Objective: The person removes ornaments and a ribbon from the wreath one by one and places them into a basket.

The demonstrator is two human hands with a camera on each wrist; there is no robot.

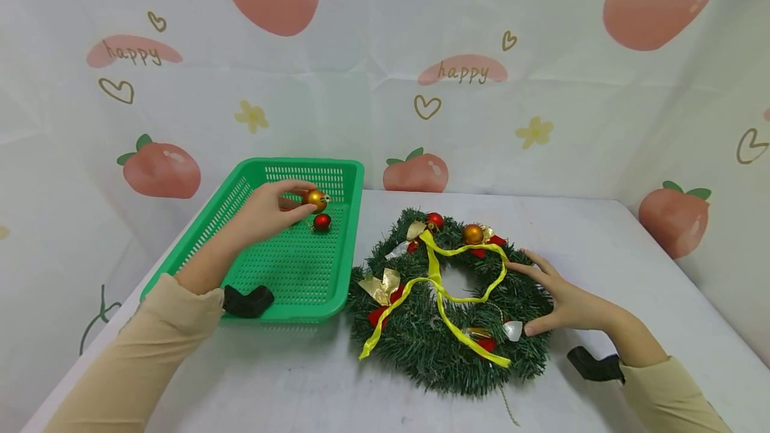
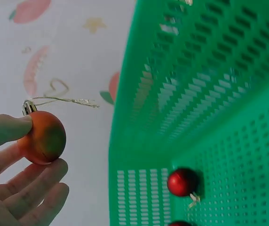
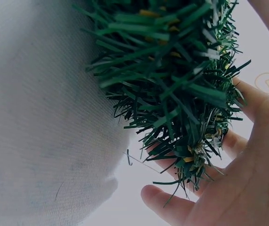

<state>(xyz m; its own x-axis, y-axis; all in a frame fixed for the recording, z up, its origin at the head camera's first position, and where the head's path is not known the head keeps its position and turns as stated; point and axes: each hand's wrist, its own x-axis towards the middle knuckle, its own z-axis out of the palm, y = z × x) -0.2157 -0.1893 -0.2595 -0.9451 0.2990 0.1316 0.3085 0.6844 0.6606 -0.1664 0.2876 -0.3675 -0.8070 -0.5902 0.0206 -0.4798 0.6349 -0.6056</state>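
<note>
My left hand (image 1: 271,212) holds a gold Christmas bauble (image 1: 315,201) between thumb and fingers, over the green plastic basket (image 1: 359,232). In the left wrist view this bauble (image 2: 44,139) shows a metal cap and a loose string loop. Inside the basket lies a red bauble (image 1: 322,222), with part of a second red one (image 2: 179,223) at the lower edge of the left wrist view. On the table, my right hand (image 1: 568,299) touches the right side of a green wreath (image 1: 415,353) with its fingers spread. A yellow ribbon (image 1: 434,266) lies loosely across the wreath.
The wreath carries a red bauble (image 1: 435,220), an orange-gold bauble (image 1: 473,234), gold bows (image 1: 381,286) and red pieces. A printed cloth backdrop (image 1: 361,85) stands behind the white table (image 1: 289,379). Dark cord (image 1: 99,313) shows beside the table's left edge.
</note>
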